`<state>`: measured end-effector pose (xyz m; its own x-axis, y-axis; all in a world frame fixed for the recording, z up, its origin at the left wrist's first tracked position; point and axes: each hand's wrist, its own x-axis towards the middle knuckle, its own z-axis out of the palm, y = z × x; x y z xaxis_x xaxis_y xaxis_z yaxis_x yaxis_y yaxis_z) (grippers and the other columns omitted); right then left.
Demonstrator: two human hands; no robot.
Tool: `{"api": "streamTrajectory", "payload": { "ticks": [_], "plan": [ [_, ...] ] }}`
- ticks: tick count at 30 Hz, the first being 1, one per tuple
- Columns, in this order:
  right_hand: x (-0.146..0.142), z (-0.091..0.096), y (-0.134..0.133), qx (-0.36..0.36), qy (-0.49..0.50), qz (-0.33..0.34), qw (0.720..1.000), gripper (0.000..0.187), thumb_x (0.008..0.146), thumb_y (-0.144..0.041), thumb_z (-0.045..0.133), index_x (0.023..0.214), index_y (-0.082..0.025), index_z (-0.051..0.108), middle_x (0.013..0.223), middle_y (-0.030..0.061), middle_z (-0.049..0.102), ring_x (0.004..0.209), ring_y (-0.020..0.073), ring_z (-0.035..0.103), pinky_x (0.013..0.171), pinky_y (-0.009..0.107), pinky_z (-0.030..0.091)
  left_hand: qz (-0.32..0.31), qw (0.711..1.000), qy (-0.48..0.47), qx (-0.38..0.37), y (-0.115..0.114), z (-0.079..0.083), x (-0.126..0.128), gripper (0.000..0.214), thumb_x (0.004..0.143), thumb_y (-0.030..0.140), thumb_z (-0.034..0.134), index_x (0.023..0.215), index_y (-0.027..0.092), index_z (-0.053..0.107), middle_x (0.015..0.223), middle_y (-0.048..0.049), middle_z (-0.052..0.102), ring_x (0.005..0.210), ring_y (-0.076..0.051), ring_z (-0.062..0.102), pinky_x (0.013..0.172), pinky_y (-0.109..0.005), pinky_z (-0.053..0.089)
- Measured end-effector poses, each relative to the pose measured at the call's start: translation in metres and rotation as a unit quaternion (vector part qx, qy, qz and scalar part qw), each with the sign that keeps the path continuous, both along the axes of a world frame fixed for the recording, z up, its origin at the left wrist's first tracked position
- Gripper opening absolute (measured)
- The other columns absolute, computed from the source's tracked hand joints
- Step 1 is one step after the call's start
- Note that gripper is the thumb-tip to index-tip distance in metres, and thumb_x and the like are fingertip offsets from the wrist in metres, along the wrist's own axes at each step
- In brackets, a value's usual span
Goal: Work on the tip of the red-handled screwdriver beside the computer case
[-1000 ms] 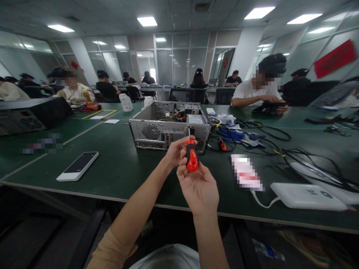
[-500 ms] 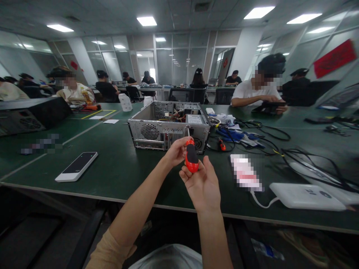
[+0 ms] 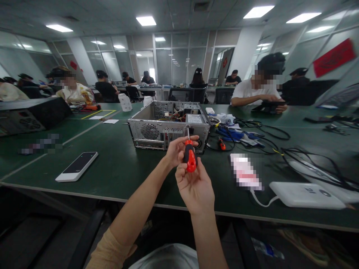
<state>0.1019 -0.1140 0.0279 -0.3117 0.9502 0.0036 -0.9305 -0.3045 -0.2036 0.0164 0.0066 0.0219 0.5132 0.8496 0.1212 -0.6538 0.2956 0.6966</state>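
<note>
A red and black screwdriver (image 3: 190, 156) points away from me, its metal shaft reaching the rear panel of an opened computer case (image 3: 175, 127). The tip meets the panel near its upper right part; the exact contact is too small to make out. My left hand (image 3: 176, 151) is closed around the front of the handle, close to the shaft. Behind it, my right hand (image 3: 195, 185) holds the back of the handle between thumb and fingers, palm turned up. Inside the case, a silver box (image 3: 194, 118) and tangled wires are visible.
A phone-shaped device (image 3: 77, 167) lies at left, a blurred phone (image 3: 245, 172) and white power bank (image 3: 307, 195) at right. Blue gloves (image 3: 238, 135), black cables (image 3: 269, 129) and another red-black tool (image 3: 221, 145) lie right of the case. A co-worker (image 3: 259, 87) sits across the table.
The screwdriver handle has turned, showing more red on its right side. My right hand has shifted slightly left and its fingers have closed in more; my left fingers now extend past the shaft.
</note>
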Motion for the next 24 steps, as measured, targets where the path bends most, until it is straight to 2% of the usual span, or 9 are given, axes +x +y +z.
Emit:
{"api": "streamTrajectory", "payload": {
  "ticks": [3, 6, 8, 10, 13, 16, 19, 21, 24],
  "plan": [
    [0.001, -0.001, 0.000, 0.006, 0.046, 0.030, 0.998, 0.034, 0.102, -0.031, 0.035, 0.116, -0.019, 0.065, 0.107, 0.0071, 0.073, 0.077, 0.0068, 0.067, 0.071, 0.018, 0.057, 0.008, 1.000, 0.000, -0.016, 0.000, 0.000, -0.001, 0.023, 0.085, 0.024, 0.059, 0.103, 0.012, 0.066, 0.082, -0.0054, 0.071, 0.055, -0.010, 0.062, 0.051, -0.020, 0.049],
    [0.003, -0.004, 0.001, 0.025, 0.001, 0.044, 0.999, 0.034, 0.100, -0.035, 0.042, 0.116, -0.016, 0.065, 0.109, 0.0100, 0.073, 0.081, 0.0111, 0.068, 0.074, 0.022, 0.058, 0.029, 0.999, 0.018, -0.033, 0.000, 0.001, -0.001, 0.014, 0.085, 0.023, 0.063, 0.094, 0.012, 0.065, 0.075, -0.0034, 0.070, 0.047, -0.007, 0.058, 0.046, -0.017, 0.046],
    [0.006, -0.006, 0.002, 0.032, -0.053, 0.027, 0.998, 0.039, 0.096, -0.044, 0.050, 0.109, -0.012, 0.068, 0.098, 0.0112, 0.073, 0.077, 0.0146, 0.069, 0.072, 0.026, 0.059, 0.045, 0.998, 0.030, -0.027, -0.001, 0.002, 0.001, 0.013, 0.083, 0.023, 0.065, 0.090, 0.013, 0.064, 0.074, -0.0035, 0.070, 0.046, -0.006, 0.057, 0.042, -0.014, 0.043],
    [0.008, -0.008, 0.004, 0.025, -0.090, -0.012, 0.996, 0.040, 0.089, -0.049, 0.060, 0.101, -0.012, 0.069, 0.083, 0.0077, 0.072, 0.071, 0.0146, 0.067, 0.068, 0.025, 0.058, 0.045, 0.998, 0.049, -0.005, -0.001, 0.001, 0.004, 0.014, 0.082, 0.025, 0.066, 0.088, 0.012, 0.064, 0.074, -0.0046, 0.070, 0.045, -0.007, 0.057, 0.040, -0.014, 0.042],
    [0.011, -0.010, 0.007, 0.016, -0.128, -0.068, 0.989, 0.029, 0.083, -0.041, 0.071, 0.094, -0.015, 0.070, 0.072, 0.0016, 0.068, 0.063, 0.0114, 0.064, 0.061, 0.021, 0.056, 0.052, 0.997, 0.044, 0.021, 0.001, -0.003, 0.007, 0.018, 0.079, 0.028, 0.070, 0.085, 0.013, 0.063, 0.070, -0.0029, 0.069, 0.043, -0.006, 0.055, 0.041, -0.014, 0.043],
    [0.011, -0.009, 0.007, 0.030, -0.143, -0.075, 0.986, 0.023, 0.087, -0.035, 0.067, 0.093, -0.013, 0.070, 0.075, 0.0034, 0.070, 0.062, 0.0099, 0.063, 0.060, 0.020, 0.055, 0.045, 0.998, 0.039, 0.017, 0.002, -0.005, 0.006, 0.020, 0.080, 0.032, 0.070, 0.082, 0.014, 0.062, 0.057, 0.0023, 0.061, 0.035, -0.004, 0.047, 0.034, -0.013, 0.033],
    [0.006, -0.007, 0.006, 0.035, -0.105, -0.042, 0.993, 0.023, 0.094, -0.032, 0.056, 0.100, -0.014, 0.070, 0.089, 0.0063, 0.074, 0.069, 0.0103, 0.065, 0.065, 0.021, 0.057, 0.014, 1.000, 0.020, -0.005, 0.002, -0.002, 0.003, 0.018, 0.082, 0.032, 0.068, 0.080, 0.015, 0.061, 0.049, 0.0065, 0.050, 0.031, -0.002, 0.036, 0.032, -0.013, 0.027],
    [0.001, -0.005, 0.004, 0.036, -0.060, -0.005, 0.998, 0.024, 0.096, -0.029, 0.051, 0.107, -0.018, 0.069, 0.099, 0.0061, 0.074, 0.078, 0.0113, 0.067, 0.071, 0.024, 0.058, 0.008, 1.000, 0.006, -0.014, 0.001, 0.001, 0.001, 0.019, 0.082, 0.032, 0.067, 0.080, 0.014, 0.062, 0.054, 0.0039, 0.054, 0.039, -0.004, 0.045, 0.037, -0.014, 0.034],
    [-0.005, -0.004, 0.003, 0.043, 0.006, 0.039, 0.998, 0.027, 0.098, -0.027, 0.045, 0.114, -0.022, 0.066, 0.108, 0.0056, 0.072, 0.085, 0.0114, 0.066, 0.074, 0.026, 0.058, 0.014, 1.000, -0.011, -0.011, -0.004, 0.007, -0.001, 0.021, 0.081, 0.031, 0.066, 0.088, 0.012, 0.066, 0.074, -0.0037, 0.066, 0.055, -0.010, 0.059, 0.047, -0.018, 0.044]
  ]
}}
